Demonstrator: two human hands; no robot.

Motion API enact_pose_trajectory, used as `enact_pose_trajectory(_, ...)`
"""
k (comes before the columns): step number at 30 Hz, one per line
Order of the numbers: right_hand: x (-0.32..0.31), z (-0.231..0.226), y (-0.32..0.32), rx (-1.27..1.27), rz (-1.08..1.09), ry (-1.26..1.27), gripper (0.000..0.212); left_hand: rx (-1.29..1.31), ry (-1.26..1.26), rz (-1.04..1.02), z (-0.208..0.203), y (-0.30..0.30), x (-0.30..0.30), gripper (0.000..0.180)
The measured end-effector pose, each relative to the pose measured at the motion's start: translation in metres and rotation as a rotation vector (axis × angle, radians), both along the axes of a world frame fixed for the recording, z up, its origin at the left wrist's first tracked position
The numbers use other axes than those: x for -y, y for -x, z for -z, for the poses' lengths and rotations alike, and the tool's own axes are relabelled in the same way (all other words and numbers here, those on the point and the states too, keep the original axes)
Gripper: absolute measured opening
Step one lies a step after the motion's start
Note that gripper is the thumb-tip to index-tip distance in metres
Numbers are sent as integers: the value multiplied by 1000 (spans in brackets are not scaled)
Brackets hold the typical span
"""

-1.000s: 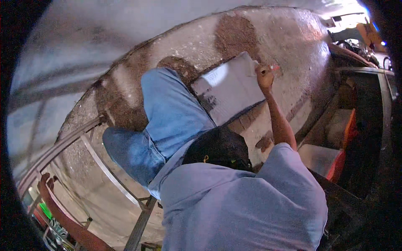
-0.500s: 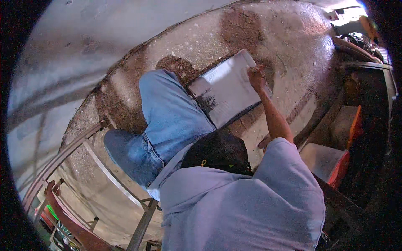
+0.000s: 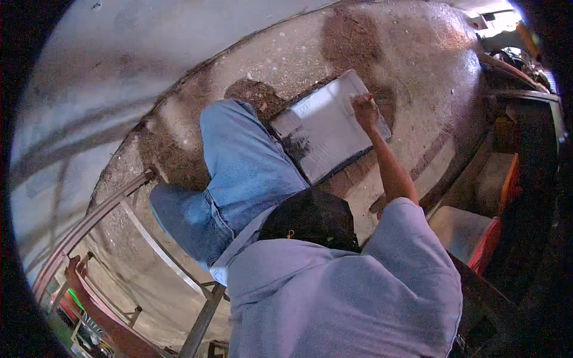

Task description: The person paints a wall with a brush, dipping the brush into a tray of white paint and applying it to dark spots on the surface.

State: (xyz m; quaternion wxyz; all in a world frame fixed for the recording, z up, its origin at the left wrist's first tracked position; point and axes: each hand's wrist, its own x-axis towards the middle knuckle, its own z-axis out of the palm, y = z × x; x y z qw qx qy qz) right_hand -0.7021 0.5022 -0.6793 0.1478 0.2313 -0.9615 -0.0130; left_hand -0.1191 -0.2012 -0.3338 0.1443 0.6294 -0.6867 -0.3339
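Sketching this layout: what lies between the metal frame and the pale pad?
In the head view, blue-jeaned legs lie between the metal frame and pale pad.

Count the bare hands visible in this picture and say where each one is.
2. The right hand is over the pale flat sheet, near its upper right; the left hand is by the metal frame, lower left. More could be hidden from view.

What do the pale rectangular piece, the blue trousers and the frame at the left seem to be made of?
Pale piece: perhaps cardboard, matt, faintly ridged; I cannot be certain. Trousers: probably denim, matt, judging by faded blue cloth and seams. Frame: likely metal, slightly shiny, with slim bars catching light.
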Motion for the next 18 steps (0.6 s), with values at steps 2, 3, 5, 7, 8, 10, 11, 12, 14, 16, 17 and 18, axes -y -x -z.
enact_pose_trajectory(2, 1, -5, -2, 101, -23, 421, 19, 1, 2, 0, -1, 0, 0, 34)
enact_pose_trajectory(3, 2, -6, -4, 114, -29, 471, 19, -6, 10, -2, -1, 0, -3, 34)
enact_pose_trajectory(5, 6, -8, -9, 142, -40, 569, 18, 10, 14, 1, -3, -1, -2, 34)
enact_pose_trajectory(7, 10, -13, -18, 160, -49, 642, 18, 13, 18, -2, -2, -1, -3, 35)
enact_pose_trajectory(8, 15, -17, -25, 170, -53, 667, 18, 20, 18, -1, -5, -1, -3, 35)
enact_pose_trajectory(10, 23, -25, -42, 791, 312, 1507, 22, 27, 25, -2, -6, -2, -7, 35)
enact_pose_trajectory(11, 18, -12, -41, 784, 310, 1507, 22, 21, 27, 3, -7, 1, -7, 35)
enact_pose_trajectory(12, 4, 14, -38, 745, 331, 1545, 25, 14, 25, 10, -2, 5, -6, 35)
enact_pose_trajectory(14, 1, 22, -43, 713, 353, 1579, 28, 12, 18, 13, 3, 10, -4, 35)
enact_pose_trajectory(16, 26, -8, -66, 710, 308, 1602, 30, 31, 25, -1, -3, 3, -8, 35)
enact_pose_trajectory(17, 32, -20, -72, 717, 306, 1601, 30, 30, 31, -7, -5, 0, -9, 35)
enact_pose_trajectory(18, 34, -34, -75, 753, 268, 1653, 29, 33, 28, -7, -6, -1, -7, 35)
